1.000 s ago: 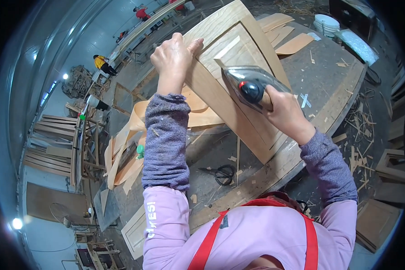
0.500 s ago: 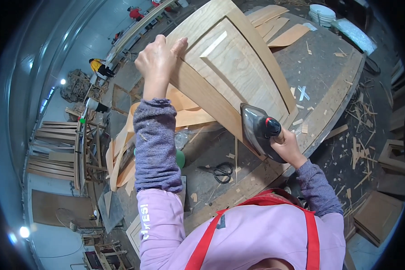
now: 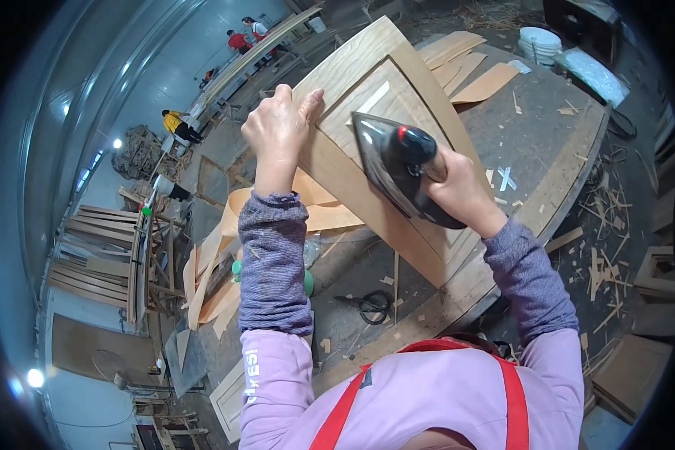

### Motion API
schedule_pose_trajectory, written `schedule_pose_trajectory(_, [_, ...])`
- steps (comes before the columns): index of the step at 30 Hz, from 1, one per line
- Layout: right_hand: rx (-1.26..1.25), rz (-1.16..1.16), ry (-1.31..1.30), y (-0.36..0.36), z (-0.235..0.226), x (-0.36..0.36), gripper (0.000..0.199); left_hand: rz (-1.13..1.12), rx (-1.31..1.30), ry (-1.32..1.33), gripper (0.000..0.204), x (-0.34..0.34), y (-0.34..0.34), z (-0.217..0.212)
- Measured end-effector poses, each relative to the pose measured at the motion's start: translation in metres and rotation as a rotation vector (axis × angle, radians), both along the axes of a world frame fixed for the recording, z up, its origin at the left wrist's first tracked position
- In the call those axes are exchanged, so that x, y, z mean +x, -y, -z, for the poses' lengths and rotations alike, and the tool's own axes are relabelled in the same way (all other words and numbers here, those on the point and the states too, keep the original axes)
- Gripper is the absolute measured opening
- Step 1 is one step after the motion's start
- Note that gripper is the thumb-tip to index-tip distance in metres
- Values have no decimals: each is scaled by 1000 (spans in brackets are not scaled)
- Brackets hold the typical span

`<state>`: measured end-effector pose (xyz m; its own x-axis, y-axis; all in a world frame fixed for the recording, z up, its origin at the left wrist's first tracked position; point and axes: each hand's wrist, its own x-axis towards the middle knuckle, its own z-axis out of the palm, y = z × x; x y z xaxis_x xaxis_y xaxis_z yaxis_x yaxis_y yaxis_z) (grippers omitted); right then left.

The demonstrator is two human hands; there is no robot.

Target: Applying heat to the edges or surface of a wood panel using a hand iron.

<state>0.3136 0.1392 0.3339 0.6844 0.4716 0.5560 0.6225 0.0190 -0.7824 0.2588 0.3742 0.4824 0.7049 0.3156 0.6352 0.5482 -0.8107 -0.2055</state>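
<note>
A wooden cabinet door (image 3: 426, 264) with a raised centre panel leans over the bench, its far end lifted. My left hand (image 3: 276, 131) is closed round its left edge, with the thumb on the front face. In my right hand (image 3: 459, 191) is the handle of a clothes iron (image 3: 386, 169), black with a red ring. The iron lies across the middle of the door, its tip pointing to the far left; whether its sole touches the wood is hidden. Black-handled scissors (image 3: 375, 306) lie on the bench, close to the door's near left side.
Thin veneer strips (image 3: 330, 217) lie in a heap left of the door, and more veneer sheets (image 3: 487, 82) sit beyond it. Wood scraps litter the bench (image 3: 540, 127). White buckets (image 3: 540, 45) stand at the far right. Other people (image 3: 178, 126) work at the far left.
My right hand has moved the iron from the door's near left edge up onto its middle. The door and my left hand have shifted slightly right and nearer in the picture.
</note>
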Motion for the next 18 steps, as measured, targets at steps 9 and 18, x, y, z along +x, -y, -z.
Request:
schedule_pose_trajectory(9, [363,78,-833,37,145,-30,9,-17,30,22,61,4,0,2])
schedule_pose_trajectory(18, [345,-132,-640,20,29,-18,8,39,55,65,58,-9,23,-9])
